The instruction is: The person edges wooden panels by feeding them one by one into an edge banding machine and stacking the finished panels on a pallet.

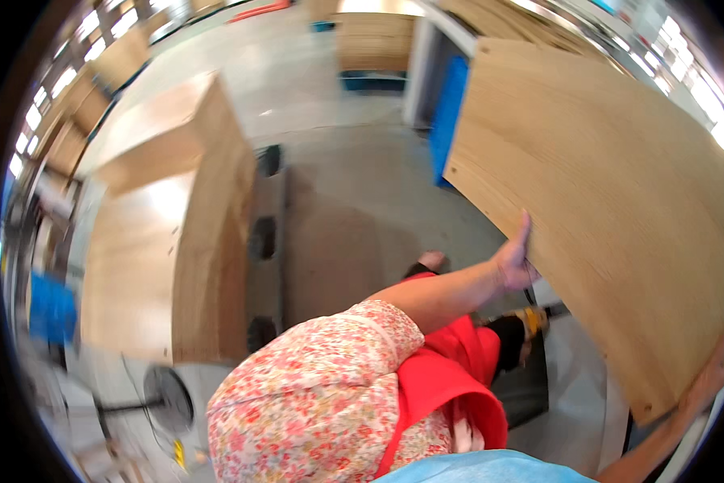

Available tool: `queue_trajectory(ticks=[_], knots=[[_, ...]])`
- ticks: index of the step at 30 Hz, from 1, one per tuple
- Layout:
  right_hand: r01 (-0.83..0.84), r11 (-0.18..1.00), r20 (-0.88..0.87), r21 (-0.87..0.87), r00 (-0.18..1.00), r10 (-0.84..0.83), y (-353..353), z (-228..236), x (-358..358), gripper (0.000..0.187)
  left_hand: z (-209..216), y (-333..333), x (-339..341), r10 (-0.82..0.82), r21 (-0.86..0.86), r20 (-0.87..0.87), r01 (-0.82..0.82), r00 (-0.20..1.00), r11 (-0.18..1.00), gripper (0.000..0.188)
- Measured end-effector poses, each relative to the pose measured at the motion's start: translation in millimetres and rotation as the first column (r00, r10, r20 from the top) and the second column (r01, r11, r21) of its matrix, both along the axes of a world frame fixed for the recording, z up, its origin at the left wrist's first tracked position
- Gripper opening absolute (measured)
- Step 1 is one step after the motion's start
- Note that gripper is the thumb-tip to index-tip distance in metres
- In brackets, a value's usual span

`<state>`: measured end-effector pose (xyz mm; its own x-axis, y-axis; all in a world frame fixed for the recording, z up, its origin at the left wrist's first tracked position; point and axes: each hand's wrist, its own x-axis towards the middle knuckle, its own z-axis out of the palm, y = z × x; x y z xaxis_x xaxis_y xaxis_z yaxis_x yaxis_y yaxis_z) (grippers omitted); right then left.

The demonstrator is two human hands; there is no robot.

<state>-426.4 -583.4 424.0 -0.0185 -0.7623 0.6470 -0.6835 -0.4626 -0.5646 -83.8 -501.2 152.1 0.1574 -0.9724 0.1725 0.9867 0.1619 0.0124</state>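
Note:
A large light-wood board [595,185] with small holes near its corners is held up tilted at my right side. My left hand [513,264] grips its near left edge, the thumb up along the edge and the fingers partly hidden behind. My right hand [708,374] lies along the lower right edge near the picture's rim; it is blurred and its fingertips are hard to see, but it bears on the board.
Stacked wooden panels [210,217] rest on a dark pallet [267,241] to my left. A blue panel [448,121] stands by a white-framed table [418,76] behind the board. Farther off is another wood stack [374,42]. A black round base [169,398] is at lower left.

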Motion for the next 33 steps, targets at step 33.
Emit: queue_trajectory(ticks=[33], knots=[[-0.643,-0.457,0.777,0.614,0.39,0.494,260,-385,554,0.04,-110,385,79,0.658,0.584,0.4,-0.731,0.638,0.353,0.046]])
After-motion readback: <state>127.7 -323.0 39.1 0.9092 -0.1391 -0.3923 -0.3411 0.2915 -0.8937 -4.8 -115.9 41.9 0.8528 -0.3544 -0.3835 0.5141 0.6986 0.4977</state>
